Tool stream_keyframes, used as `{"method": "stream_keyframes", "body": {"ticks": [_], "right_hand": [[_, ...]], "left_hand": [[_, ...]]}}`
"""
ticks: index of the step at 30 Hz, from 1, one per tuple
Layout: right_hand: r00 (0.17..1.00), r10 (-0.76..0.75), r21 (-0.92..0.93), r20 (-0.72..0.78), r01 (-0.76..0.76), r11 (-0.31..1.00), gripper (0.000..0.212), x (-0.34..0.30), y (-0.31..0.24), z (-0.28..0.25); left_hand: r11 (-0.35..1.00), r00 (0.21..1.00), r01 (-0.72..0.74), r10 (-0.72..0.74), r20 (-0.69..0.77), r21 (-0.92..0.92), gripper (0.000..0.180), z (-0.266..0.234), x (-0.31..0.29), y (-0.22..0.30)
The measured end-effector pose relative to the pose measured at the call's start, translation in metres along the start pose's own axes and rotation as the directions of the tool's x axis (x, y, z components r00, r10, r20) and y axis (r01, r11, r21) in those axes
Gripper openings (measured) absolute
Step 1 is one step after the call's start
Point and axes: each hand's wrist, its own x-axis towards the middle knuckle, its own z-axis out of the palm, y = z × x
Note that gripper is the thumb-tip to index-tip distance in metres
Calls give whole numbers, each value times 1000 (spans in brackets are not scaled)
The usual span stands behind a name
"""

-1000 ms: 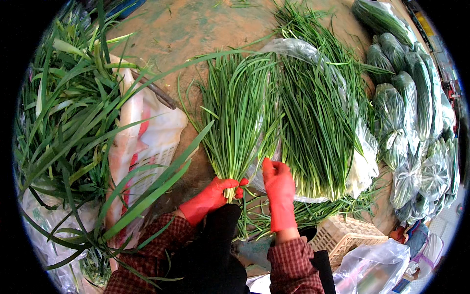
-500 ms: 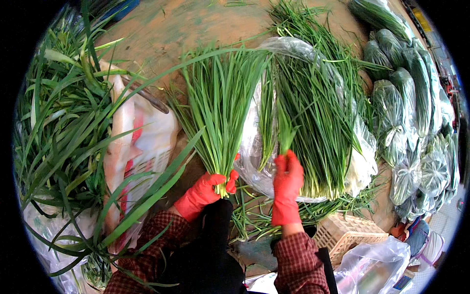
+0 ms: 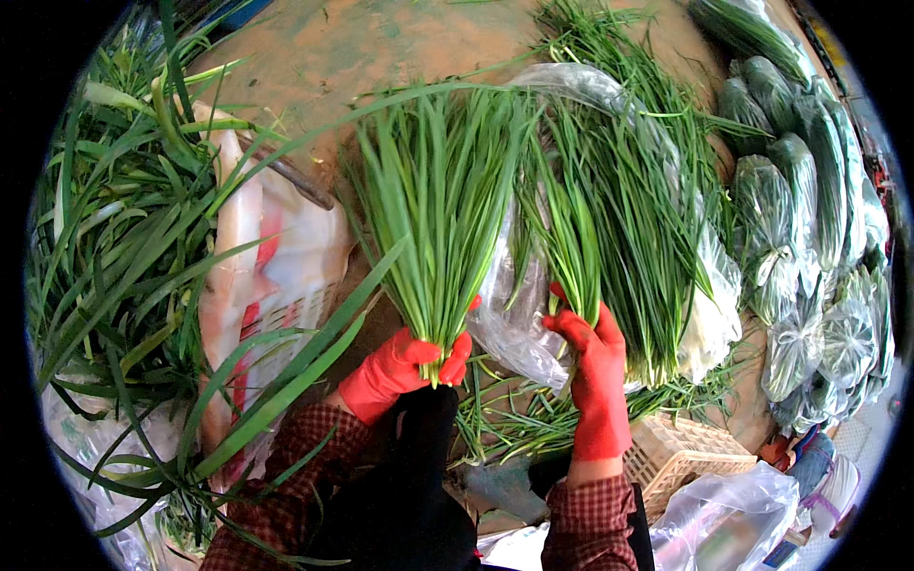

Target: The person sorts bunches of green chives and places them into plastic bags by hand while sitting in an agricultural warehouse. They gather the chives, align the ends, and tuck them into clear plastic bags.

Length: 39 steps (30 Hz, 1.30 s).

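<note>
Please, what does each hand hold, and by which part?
Left hand: large green bunch, by its pale lower ends. Right hand: smaller bunch, by its lower part.

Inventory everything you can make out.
large bunch: 1, green, centre
small bunch: 1, green, centre
leaf pile: 1, green, centre right
plastic sheet: 1, clear, under leaf pile
loose leaves: many, green, lower centre
leafy heap: 1, green, left
crate: 1, whitish, left
stick: 1, brown, by crate
bagged greens: many, green, right
basket: 1, tan, lower right
bag: 1, clear, lower right
sleeves: 2, red, bottom
left hand: 1, red glove, centre
right hand: 1, red glove, centre
</note>
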Motion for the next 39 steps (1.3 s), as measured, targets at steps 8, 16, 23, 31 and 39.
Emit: {"method": "stream_keyframes", "body": {"ticks": [8, 16, 23, 31, 39], "right_hand": [[971, 194, 158, -137, -172, 972, 25, 2, 28, -3], [620, -673, -875, 402, 478, -82, 37, 6, 56, 68], [934, -292, -926, -205, -89, 367, 44, 62, 67, 32], [932, -312, -731, -187, 80, 678, 50, 70, 77, 4], [887, 413, 242, 209, -456, 857, 56, -5, 76, 24]], "left_hand": [[995, 973, 54, -33, -230, 85, 46, 12, 19, -20], [990, 958, 123, -139, -250, -75, 31, -20, -6, -16], [992, 978, 34, -59, -201, -125, 68, -11, -7, -3], [994, 955, 108, -99, -279, 15, 68, -13, -5, 1], [782, 877, 262, 52, -477, 566, 40, 2, 15, -27]]}}
